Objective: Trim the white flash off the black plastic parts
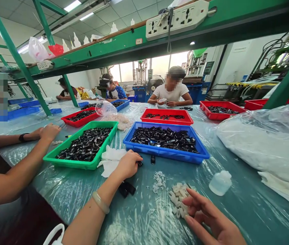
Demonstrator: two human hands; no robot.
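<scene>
Head view: on the plastic-covered table [144, 211], a blue tray [170, 154] of black parts [163, 137] stands beyond your hands. Your right hand [209, 217], thumb and fingers apart, is nearer the table's near edge than your left hand [127, 165]. Whitish pieces [177, 200] lie just beside your right fingertips; off the tray's near-left corner, your left fingers curl at a single black part [140, 163], clamped or not, you cannot tell.

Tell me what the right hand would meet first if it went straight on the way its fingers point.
The right hand would most likely meet the pile of pale pieces first; it may already touch them, as depth is unclear.
</scene>
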